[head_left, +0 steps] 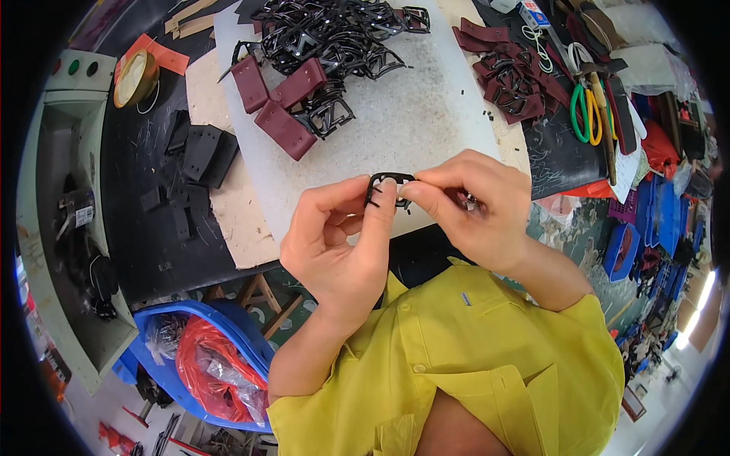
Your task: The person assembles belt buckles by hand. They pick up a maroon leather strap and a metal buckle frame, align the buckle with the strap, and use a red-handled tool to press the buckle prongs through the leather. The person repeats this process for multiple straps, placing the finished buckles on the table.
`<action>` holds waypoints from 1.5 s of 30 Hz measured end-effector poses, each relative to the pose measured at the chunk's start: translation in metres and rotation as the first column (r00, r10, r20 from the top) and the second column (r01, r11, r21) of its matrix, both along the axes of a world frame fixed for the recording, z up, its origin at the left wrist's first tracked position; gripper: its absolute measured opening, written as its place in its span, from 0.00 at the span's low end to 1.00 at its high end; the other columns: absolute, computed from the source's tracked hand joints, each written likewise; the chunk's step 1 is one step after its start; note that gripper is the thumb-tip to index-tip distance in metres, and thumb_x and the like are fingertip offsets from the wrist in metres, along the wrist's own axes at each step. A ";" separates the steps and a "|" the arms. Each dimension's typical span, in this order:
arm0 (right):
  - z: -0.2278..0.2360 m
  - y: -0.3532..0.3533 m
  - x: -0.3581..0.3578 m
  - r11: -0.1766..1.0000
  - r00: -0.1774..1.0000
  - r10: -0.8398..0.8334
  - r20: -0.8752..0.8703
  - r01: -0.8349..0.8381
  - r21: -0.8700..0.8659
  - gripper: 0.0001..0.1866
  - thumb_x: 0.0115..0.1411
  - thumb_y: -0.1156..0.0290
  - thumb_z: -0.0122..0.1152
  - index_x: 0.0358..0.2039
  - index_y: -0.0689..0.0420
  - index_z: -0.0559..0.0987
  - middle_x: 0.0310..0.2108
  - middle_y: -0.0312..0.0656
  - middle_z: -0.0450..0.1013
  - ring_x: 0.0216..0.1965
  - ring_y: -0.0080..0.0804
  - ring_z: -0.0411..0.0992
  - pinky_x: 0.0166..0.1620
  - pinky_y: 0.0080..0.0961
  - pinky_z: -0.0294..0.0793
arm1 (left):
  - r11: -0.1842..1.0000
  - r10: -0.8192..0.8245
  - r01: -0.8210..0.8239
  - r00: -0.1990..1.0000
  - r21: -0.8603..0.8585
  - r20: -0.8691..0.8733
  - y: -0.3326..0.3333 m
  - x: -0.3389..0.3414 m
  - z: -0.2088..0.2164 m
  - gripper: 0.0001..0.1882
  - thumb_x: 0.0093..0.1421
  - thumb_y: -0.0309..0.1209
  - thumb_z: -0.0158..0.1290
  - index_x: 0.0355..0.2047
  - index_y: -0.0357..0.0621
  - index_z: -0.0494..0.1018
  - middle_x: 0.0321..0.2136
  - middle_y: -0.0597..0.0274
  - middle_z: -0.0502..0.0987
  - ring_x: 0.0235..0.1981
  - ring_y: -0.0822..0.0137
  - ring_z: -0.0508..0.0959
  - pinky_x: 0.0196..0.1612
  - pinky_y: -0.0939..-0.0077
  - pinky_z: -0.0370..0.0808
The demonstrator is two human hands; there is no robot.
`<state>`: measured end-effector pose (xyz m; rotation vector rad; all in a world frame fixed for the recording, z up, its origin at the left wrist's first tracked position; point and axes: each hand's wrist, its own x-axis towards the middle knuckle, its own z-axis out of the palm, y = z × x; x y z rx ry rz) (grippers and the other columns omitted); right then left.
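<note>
A black buckle [391,176] is between my two hands at the near edge of the pale work board [411,114]. My left hand [334,239] is closed on its left side, thumb laid over the frame. With thumb and forefinger, my right hand [487,209] pinches the buckle's right end. Something small and shiny [469,202] shows in the curled fingers of that hand; its kind is unclear. Farther off lies a heap of black buckles [334,34], with maroon leather tabs [285,129] in front, some bearing small holes.
Black leather pieces [209,152] lie left of the board. More maroon tabs [513,76] are piled at the right, near green-handled scissors [579,114]. A round bowl [137,78] stands far left. Below the table's left edge is a blue tub [258,346] with red plastic bags.
</note>
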<state>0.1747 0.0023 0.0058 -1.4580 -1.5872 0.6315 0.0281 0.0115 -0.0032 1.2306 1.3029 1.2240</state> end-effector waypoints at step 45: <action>-0.012 0.003 0.009 0.992 0.991 0.001 -0.135 -0.019 -0.127 0.10 0.49 0.80 0.64 0.35 0.61 0.79 0.23 0.35 0.70 0.20 0.14 0.62 0.22 0.12 0.59 | 0.969 0.216 -0.072 0.722 0.238 -0.658 0.010 -0.078 -0.020 0.10 0.45 0.25 0.62 0.30 0.39 0.77 0.33 0.61 0.76 0.33 0.61 0.72 0.40 0.70 0.68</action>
